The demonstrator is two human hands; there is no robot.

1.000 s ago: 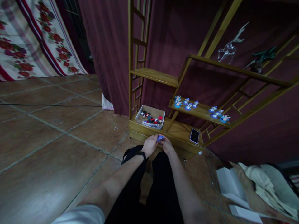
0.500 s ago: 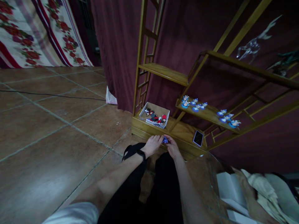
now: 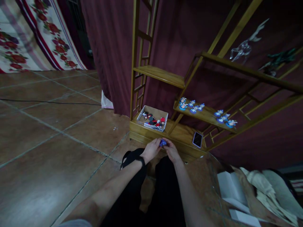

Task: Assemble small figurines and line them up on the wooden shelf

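Note:
Between my two hands, above my knees, is a small blue-purple figurine (image 3: 163, 143). My left hand (image 3: 151, 150) has its fingers closed on the figurine's left side, and my right hand (image 3: 172, 150) grips it from the right. Just beyond them, a shallow cardboard box (image 3: 142, 121) with several red, black and white figurines (image 3: 155, 121) sits on the low wooden base of a shelf unit. Several blue-and-white figurines (image 3: 194, 109) stand in groups on the raised wooden shelf (image 3: 208, 117) to the right. Fine details of the held piece are too small to make out.
A phone (image 3: 197, 139) lies on the shelf unit's base (image 3: 183, 134). Higher up are a clear glass animal figure (image 3: 243, 49) and a dark green ornament (image 3: 280, 60). White boxes (image 3: 232, 189) and cloth are on the floor at right. A black cable (image 3: 52, 101) crosses the tiles at left.
My view has shifted slightly, so the shelf appears a little further left. Both hands still hold the figurine, which has turned slightly between the fingers.

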